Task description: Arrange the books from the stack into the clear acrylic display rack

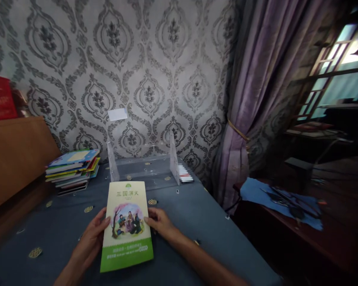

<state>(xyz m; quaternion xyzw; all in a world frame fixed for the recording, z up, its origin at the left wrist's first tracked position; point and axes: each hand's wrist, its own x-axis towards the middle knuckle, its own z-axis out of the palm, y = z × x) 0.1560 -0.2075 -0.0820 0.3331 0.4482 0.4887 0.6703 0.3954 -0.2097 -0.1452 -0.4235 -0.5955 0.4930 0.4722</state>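
A book point(127, 222) with a pale cream cover, a green band along its bottom and a painted group of figures faces me, tilted above the table. My left hand point(94, 230) grips its left edge, the thumb on the cover and the other fingers partly hidden behind. On the opposite edge my right hand point(158, 222) holds it the same way. Just beyond the book stands a clear plastic stand point(175, 163) with two upright side panels, and a white label point(117, 114) shows above its left side.
A stack of books point(74, 167) lies at the back left, beside a wooden cabinet point(18, 151) bearing a red box point(0, 97). Right of the stand is a small flat item point(185, 173), partly blurred. A purple curtain point(241, 99) hangs past the table's right edge, near a blue cloth point(280, 202).
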